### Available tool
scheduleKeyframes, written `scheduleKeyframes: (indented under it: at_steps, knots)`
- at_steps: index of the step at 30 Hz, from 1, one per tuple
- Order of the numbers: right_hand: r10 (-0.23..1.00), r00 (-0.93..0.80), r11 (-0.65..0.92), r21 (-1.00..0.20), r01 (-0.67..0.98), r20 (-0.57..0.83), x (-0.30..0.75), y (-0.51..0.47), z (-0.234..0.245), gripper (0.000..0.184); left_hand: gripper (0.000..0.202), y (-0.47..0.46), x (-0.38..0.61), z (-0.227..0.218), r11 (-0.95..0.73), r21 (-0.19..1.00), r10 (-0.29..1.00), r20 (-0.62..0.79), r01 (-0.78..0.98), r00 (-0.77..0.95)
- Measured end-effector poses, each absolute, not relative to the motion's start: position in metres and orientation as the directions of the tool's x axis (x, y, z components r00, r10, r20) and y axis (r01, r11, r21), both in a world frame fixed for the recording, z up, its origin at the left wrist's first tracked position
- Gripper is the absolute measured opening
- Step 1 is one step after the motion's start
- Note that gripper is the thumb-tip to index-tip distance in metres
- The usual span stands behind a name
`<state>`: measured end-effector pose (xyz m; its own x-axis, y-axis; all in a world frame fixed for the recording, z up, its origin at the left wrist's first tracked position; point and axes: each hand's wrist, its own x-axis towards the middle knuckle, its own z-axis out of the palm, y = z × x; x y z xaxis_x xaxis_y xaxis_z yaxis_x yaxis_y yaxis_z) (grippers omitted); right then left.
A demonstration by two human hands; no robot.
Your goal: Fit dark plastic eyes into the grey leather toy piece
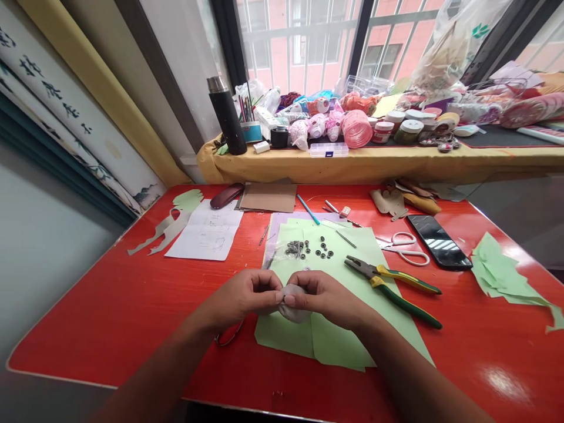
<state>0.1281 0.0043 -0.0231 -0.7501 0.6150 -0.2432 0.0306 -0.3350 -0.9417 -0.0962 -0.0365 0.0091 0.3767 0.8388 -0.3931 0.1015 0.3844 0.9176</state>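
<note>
Between my two hands is a small, round, pale grey piece (296,314) that looks soft, like fabric or leather. My left hand (253,296) pinches its left edge between thumb and fingers. On the other side, my right hand (318,298) grips it, the thumb lying across its front. Both thumbs meet near its upper left, and whatever sits under them is hidden. Just beyond my hands, several dark round snap buttons (324,247) lie loose on green paper (339,338). Beside them is a clear plastic bag (291,250) with more dark metal pieces.
Pliers (392,282) with green and yellow handles lie to the right, near white scissors (408,249) and a black phone (440,242). Green paper scraps (506,276) sit at far right. A printed sheet (205,232) lies left. Behind, a cluttered sill holds a black flask (229,117).
</note>
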Motion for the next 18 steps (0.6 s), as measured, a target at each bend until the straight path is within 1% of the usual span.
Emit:
scheduleKeyframes:
  at_steps: [5,12,18]
  knots:
    - [0.607,-0.760,-0.312,-0.949,0.039,-0.231,0.1273,0.0049,-0.0247,0.044,0.034,-0.0353,-0.0996,0.0029,0.396,0.911,0.832,-0.410,0.117,0.374]
    - [0.619,-0.756,-0.265,-0.963,0.053,-0.212,0.1271,0.0058,-0.0304,0.042,0.037,-0.0355,-0.0971,0.0074,0.423,0.896,0.826,-0.444,0.138,0.348]
    - [0.627,-0.747,-0.252,-0.965,0.077,-0.223,0.1265,0.0056,-0.0330,0.041,0.033,-0.0338,-0.1003,0.0024,0.419,0.896,0.823,-0.444,0.150,0.353]
